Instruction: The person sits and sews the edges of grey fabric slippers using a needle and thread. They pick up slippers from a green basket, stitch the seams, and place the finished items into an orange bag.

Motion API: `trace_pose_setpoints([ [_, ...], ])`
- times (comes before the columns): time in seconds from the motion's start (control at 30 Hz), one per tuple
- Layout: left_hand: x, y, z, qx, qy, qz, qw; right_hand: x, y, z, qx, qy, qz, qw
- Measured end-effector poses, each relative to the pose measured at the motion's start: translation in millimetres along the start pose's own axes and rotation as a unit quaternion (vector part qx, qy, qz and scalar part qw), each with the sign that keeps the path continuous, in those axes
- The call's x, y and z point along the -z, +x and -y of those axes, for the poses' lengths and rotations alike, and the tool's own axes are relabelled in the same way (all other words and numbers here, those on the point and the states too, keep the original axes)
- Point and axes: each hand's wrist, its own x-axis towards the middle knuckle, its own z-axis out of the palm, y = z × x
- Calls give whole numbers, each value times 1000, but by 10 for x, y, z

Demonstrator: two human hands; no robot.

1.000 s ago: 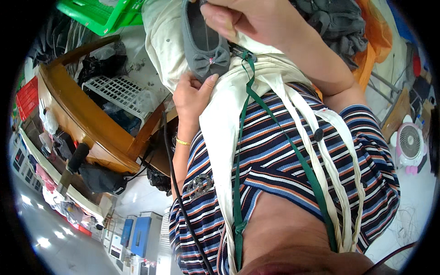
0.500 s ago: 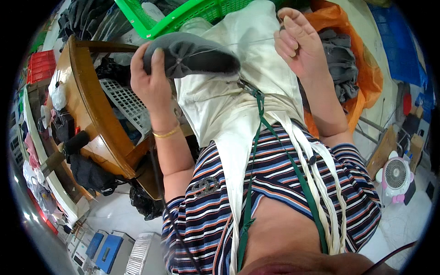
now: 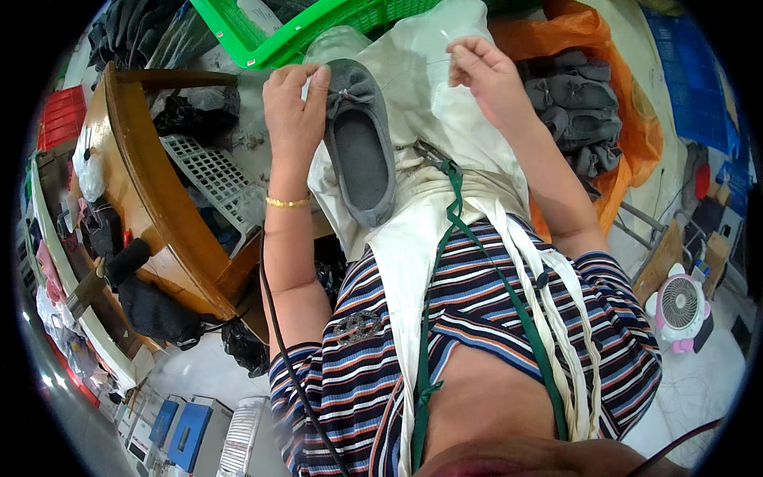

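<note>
A dark grey flat shoe (image 3: 362,151) with a gathered bow at its toe lies upright along my lap, its opening facing up. My left hand (image 3: 294,111) is closed at the toe end, thumb against the shoe's edge beside the bow. Raised to the right, apart from the shoe, my right hand (image 3: 486,79) has its fingers pinched together. A thin thread, only faintly visible, runs between the shoe and that hand; whether a needle is in the pinch I cannot make out. Metal snips (image 3: 429,153) on a green cord (image 3: 455,183) rest on my white apron (image 3: 417,60).
An orange bag (image 3: 640,135) full of grey shoes (image 3: 584,95) stands at the right. Beyond my lap is a green basket (image 3: 302,40). At the left are a wooden table (image 3: 151,199) and a white plastic crate (image 3: 211,179). A small fan (image 3: 682,304) sits at the lower right.
The shoe has turned from lying sideways in my raised left hand to pointing away along my lap, opening up. My right hand has moved slightly down and left.
</note>
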Motion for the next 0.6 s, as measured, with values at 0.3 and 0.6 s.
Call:
trace_pose_setpoints([
  [0.3, 199, -155, -246, -6, 10, 155, 988, -730, 139, -218, 240, -429, 74, 868],
  [0.6, 95, -422, -311, -88, 50, 111, 989, -808, -220, -273, 303, -522, 70, 794],
])
